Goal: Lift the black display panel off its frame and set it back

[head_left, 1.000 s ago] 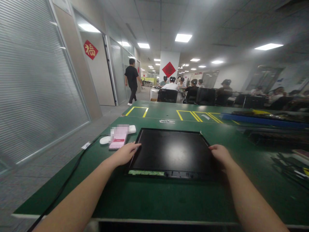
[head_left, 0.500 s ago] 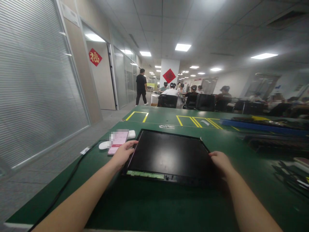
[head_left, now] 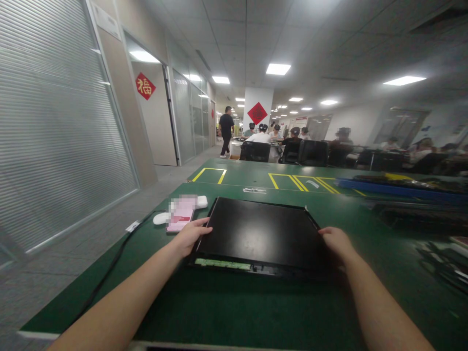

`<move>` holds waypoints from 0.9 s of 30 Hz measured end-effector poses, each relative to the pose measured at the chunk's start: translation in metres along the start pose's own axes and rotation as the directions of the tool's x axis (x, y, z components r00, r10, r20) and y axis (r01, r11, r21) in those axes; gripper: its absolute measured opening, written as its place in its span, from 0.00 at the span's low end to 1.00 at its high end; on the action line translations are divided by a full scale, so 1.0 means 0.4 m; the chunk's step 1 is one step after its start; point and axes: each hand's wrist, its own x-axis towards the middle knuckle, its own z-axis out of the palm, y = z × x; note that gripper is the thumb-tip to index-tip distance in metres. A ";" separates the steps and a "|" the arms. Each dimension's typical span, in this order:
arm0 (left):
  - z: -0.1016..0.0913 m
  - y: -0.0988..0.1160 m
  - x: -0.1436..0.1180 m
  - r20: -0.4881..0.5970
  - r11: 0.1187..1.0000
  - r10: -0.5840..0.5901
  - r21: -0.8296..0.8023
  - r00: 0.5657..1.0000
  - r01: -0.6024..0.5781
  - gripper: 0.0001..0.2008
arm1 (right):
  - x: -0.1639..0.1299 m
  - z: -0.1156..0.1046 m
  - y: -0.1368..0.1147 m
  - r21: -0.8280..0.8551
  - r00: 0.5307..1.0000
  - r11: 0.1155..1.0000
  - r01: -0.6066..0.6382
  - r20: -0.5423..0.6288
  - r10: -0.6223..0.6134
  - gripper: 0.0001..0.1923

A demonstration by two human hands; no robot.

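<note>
A black LCD screen panel [head_left: 256,229] lies face up over a black frame on the green table [head_left: 219,312]. A narrow green circuit strip [head_left: 223,264] shows along its near edge. My left hand [head_left: 192,236] is closed on the panel's left side, the thumb on the rim and the fingers at the edge. On the right side, my right hand [head_left: 336,243] pinches the opposite edge, its lower fingers hidden. Whether the panel is lifted off the frame I cannot tell.
A pink-screened phone [head_left: 181,217] lies on a white object beside my left hand. A black cable [head_left: 117,256] runs along the table's left side. Blurred cables [head_left: 444,265] and a blue tray [head_left: 398,189] are at the right. Several people sit beyond the table; one person [head_left: 226,130] walks.
My left thumb has come onto the panel's left rim. The panel's near edge looks slightly shifted against the green strip. The walking person has moved farther off.
</note>
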 end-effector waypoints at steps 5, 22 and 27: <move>-0.005 -0.005 0.003 -0.017 0.998 0.047 0.040 0.999 -0.047 0.30 | 0.004 0.003 0.006 0.005 1.000 1.000 0.002 0.007 -0.002 0.12; -0.015 -0.004 0.004 0.115 0.974 0.219 0.038 0.969 -0.225 0.32 | -0.003 -0.005 -0.002 -0.025 0.999 1.000 -0.010 0.031 0.011 0.15; 0.000 0.006 -0.010 0.122 0.967 0.252 -0.007 0.960 -0.253 0.30 | -0.014 -0.014 -0.018 -0.022 1.000 1.000 -0.001 0.008 0.002 0.15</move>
